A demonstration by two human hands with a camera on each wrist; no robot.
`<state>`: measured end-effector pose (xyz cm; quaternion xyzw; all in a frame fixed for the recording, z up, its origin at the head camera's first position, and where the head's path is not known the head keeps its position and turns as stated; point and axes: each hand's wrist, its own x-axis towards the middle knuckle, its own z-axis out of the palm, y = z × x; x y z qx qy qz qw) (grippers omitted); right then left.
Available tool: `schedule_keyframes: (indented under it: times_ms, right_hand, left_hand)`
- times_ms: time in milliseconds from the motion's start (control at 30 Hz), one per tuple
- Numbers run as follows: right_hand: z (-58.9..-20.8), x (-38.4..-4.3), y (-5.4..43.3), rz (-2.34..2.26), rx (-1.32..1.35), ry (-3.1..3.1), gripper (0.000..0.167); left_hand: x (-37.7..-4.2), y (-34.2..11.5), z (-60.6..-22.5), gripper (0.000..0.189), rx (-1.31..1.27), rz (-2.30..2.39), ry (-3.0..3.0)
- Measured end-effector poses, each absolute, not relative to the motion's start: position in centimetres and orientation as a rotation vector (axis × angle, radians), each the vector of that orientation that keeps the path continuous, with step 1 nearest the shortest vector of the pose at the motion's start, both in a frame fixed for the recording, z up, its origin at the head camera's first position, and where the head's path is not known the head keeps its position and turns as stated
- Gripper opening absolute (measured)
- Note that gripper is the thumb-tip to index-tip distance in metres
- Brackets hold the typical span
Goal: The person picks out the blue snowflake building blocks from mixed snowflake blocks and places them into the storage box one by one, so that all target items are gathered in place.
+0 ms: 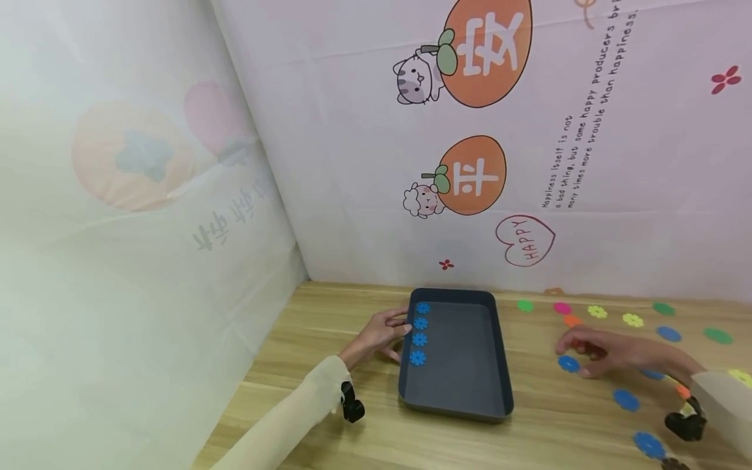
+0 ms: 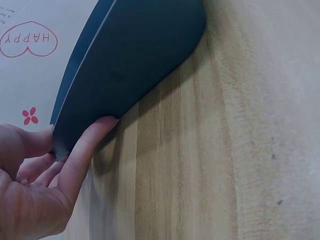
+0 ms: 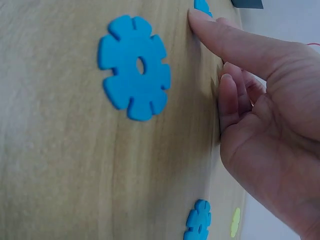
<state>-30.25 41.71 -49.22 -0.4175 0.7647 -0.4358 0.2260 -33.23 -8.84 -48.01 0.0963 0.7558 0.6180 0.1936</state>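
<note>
A dark grey rectangular tray (image 1: 455,408) lies on the table, with several blue flower-shaped discs (image 1: 418,358) lined up inside along its left wall. My left hand (image 1: 378,336) holds that wall. In the left wrist view its thumb (image 2: 37,142) is at the rim and a finger (image 2: 85,150) presses the outer side. To the right of the tray, my right hand (image 1: 617,352) is low over the table, fingers bent loosely. Its thumb tip is right at the edge of a blue flower disc (image 1: 568,363), while another blue disc (image 3: 135,70) lies close by in the right wrist view.
More blue discs (image 1: 649,445) lie near the right forearm. Green (image 1: 525,305), pink (image 1: 562,308), yellow (image 1: 633,320) and orange (image 1: 572,320) discs are scattered toward the back right. A printed cloth (image 1: 364,196) hangs behind the table, and a pale sheet (image 1: 117,326) on the left.
</note>
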Motion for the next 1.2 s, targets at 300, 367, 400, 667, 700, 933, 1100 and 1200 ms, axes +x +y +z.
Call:
schedule_keyframes:
  times_ms: [300, 367, 400, 667, 700, 933, 1100, 1200]
  right_hand:
    - [-49.8, -29.8, 41.8, -1.232, -1.213, 2.097, 0.035]
    - [-50.0, -29.5, 41.9, -1.238, -1.215, 2.120, 0.036]
    - [-50.1, -29.4, 41.8, -1.238, -1.217, 2.135, 0.036]
    - [-49.9, -28.9, 41.4, -1.206, -1.271, 2.267, 0.035]
    - [-49.9, -28.9, 41.3, -1.206, -1.277, 2.276, 0.035]
    - [-49.9, -28.9, 40.5, -1.248, -1.253, 2.277, 0.029]
    - [-49.7, -28.8, 40.1, -1.229, -1.288, 2.339, 0.026]
    - [-49.2, -28.9, 39.9, -1.192, -1.307, 2.405, 0.023]
  left_hand:
    - [-32.8, -8.6, -48.2, 0.054, 0.265, 1.734, 2.124]
    - [-32.7, -8.6, -48.3, 0.055, 0.263, 1.735, 2.122]
    - [-32.7, -8.6, -48.4, 0.055, 0.261, 1.734, 2.123]
    - [-32.8, -8.7, -48.2, 0.052, 0.283, 1.739, 2.144]
    - [-32.8, -8.7, -48.2, 0.052, 0.288, 1.738, 2.145]
    - [-32.7, -9.0, -48.1, 0.052, 0.297, 1.714, 2.150]
    - [-32.8, -8.9, -48.2, 0.052, 0.310, 1.706, 2.143]
    - [-32.9, -8.7, -48.2, 0.052, 0.302, 1.712, 2.147]
